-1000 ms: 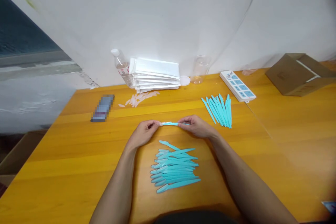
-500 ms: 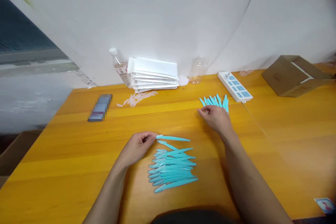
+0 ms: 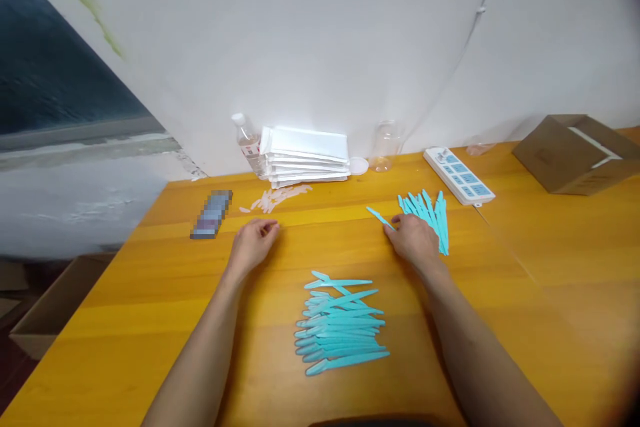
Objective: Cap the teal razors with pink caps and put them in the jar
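Blue stick [image 3: 379, 217], right of centre, is pinched by the right hand [image 3: 413, 240]; left hand [image 3: 251, 243], loosely curled, holds nothing visible.

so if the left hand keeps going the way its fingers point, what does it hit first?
Probably the pale pink pieces scattered ahead of the left hand; behind them sits the white stack at the wall. Depth is hard to judge, so the line may pass slightly beside them.

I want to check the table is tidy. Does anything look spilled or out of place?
Yes: small pale pink pieces lie scattered loosely before the white packet stack. One blue stick sticks out from the right hand, apart from both piles.
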